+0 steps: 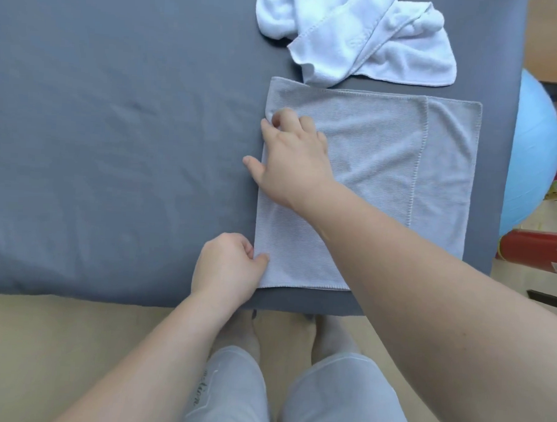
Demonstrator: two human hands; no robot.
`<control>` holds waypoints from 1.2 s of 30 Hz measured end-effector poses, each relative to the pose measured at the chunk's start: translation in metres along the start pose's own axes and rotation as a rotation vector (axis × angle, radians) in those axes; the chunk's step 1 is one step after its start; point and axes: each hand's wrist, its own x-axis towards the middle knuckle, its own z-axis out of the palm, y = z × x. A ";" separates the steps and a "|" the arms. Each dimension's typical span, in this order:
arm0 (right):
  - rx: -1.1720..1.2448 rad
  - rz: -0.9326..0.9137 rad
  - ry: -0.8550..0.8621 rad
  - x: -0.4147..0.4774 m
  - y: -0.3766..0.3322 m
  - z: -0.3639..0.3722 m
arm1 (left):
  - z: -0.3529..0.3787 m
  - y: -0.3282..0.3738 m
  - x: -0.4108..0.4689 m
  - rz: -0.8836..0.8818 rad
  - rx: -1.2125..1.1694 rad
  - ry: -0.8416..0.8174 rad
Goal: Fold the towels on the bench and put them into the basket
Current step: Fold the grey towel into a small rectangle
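The grey towel [369, 157] is seen right of centre in the frame, laid flat on the dark grey bench [114, 140]. It is folded over, with a single-layer strip left showing along its right side. Its left edge is being worked at two spots. Near the upper left corner the right hand [292, 157] is laid on the cloth, fingers [306, 122] bent over the edge and the cloth puckered beneath them, thumb [252, 165] spread out over the bench. Near the lower left corner the edge is pinched by the left hand [228, 266], fingers curled in, thumb on top of the cloth. A white towel [358, 35] is left crumpled at the top of the frame, one corner lapping over the grey towel's upper edge. At the right edge a blue ball [532, 151] and a red cylinder [537, 251] are seen beside the bench. Along the bottom, a beige floor [57, 344], grey trousers [336, 401] and bare feet [243, 333] are caught in view.
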 end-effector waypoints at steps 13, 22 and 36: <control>0.259 -0.190 -0.124 0.025 -0.116 0.022 | -0.084 -0.100 0.023 -0.118 0.010 0.145; 0.463 -0.090 0.104 0.001 -0.054 0.015 | -0.083 -0.079 0.009 0.088 0.096 0.267; 0.152 0.028 0.018 -0.032 0.095 0.007 | 0.044 0.014 -0.016 0.486 0.231 -0.028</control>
